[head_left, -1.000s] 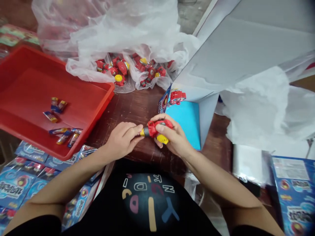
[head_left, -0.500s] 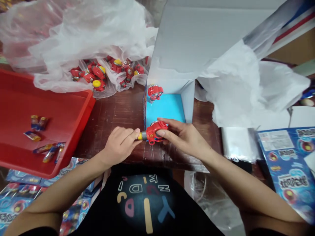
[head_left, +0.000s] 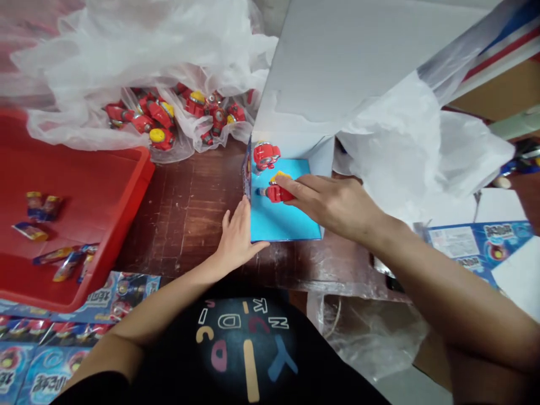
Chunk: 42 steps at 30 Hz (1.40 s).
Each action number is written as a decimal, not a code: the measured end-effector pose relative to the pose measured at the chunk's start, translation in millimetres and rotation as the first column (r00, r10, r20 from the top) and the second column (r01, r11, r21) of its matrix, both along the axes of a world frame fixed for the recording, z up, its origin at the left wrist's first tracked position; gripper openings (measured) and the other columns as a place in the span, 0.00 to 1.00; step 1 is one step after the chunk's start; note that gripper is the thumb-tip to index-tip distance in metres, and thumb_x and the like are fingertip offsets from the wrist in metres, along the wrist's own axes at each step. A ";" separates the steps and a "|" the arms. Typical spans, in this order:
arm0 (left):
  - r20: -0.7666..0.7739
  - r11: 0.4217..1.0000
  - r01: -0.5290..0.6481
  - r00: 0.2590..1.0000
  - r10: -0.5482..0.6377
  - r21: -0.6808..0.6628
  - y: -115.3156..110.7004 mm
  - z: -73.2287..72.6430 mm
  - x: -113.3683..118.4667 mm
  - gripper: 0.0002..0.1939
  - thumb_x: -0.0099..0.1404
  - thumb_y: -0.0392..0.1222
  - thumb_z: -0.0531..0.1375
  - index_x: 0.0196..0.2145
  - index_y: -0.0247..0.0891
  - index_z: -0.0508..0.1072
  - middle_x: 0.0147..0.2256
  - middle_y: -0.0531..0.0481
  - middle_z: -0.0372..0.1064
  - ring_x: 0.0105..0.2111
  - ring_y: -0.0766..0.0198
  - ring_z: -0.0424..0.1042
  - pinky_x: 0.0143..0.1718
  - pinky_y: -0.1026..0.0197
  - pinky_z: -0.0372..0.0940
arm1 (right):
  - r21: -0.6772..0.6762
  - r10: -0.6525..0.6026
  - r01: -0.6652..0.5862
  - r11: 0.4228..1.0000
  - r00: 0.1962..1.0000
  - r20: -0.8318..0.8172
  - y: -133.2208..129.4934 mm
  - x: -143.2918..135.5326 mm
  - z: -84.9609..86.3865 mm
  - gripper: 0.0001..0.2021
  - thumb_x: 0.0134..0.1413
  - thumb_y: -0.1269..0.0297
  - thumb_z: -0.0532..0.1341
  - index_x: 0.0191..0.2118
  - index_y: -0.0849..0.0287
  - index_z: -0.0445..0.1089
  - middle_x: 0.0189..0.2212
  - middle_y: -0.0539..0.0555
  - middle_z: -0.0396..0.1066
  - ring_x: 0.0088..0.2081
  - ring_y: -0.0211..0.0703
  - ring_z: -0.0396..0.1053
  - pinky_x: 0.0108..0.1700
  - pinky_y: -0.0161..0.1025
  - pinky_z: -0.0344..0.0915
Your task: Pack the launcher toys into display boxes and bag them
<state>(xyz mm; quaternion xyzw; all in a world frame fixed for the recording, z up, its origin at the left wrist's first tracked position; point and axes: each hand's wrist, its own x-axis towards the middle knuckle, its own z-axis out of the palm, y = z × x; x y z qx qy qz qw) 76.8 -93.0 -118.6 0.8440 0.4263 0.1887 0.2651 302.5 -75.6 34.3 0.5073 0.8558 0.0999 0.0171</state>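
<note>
A red-and-yellow toy (head_left: 277, 193) lies over the blue floor of an open box (head_left: 289, 225), its narrow end pointing left, gripped between the thumb and fingers of a worker's right hand (head_left: 337, 203). A second toy (head_left: 266, 156), also red, sits just beyond it in the box's far left part. The left hand (head_left: 237, 232), thumb and fingers apart, rests at the box's near left corner. On the brown table (head_left: 189, 202), more red toys (head_left: 160, 115) fill clear bags (head_left: 139, 50) at far left. Near left, a red tray (head_left: 93, 174) holds small wrapped packets (head_left: 67, 265); at right lies a crumpled white bag (head_left: 400, 135).
</note>
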 end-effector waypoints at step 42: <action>0.375 0.908 0.239 0.921 -0.101 -0.343 27.2 110.7 -155.6 0.11 0.77 0.46 0.59 0.52 0.41 0.75 0.47 0.49 0.76 0.46 0.62 0.76 0.48 0.59 0.69 | -0.167 0.110 -0.577 0.800 0.414 -0.903 12.4 -118.9 -14.9 0.11 0.58 0.67 0.66 0.45 0.55 0.67 0.42 0.54 0.71 0.42 0.42 0.72 0.44 0.41 0.71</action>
